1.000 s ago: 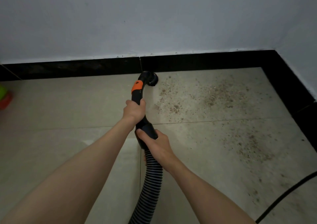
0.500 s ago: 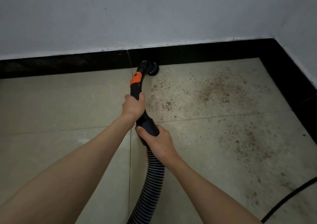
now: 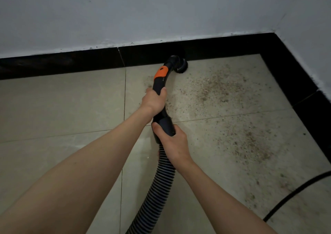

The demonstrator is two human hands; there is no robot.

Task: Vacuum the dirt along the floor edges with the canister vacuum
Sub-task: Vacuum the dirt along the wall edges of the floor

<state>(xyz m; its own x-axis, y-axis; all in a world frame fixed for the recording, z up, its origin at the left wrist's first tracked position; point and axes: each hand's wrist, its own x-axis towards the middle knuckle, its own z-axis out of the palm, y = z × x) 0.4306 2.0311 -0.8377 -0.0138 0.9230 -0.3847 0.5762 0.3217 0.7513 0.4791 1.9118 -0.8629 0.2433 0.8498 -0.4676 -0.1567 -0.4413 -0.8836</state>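
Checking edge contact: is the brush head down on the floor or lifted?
Down: the brush head sits on the tile floor against the black baseboard.

White walls (image 3: pixel 143 10), black skirting (image 3: pixel 62 63), beige floor tiles (image 3: pixel 53 108).

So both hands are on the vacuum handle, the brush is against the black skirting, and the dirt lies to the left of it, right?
Not quite: the dirt lies to the right of the brush, as the head view shows. Both hands, left hand and right hand, do hold the handle, and the brush is against the skirting.
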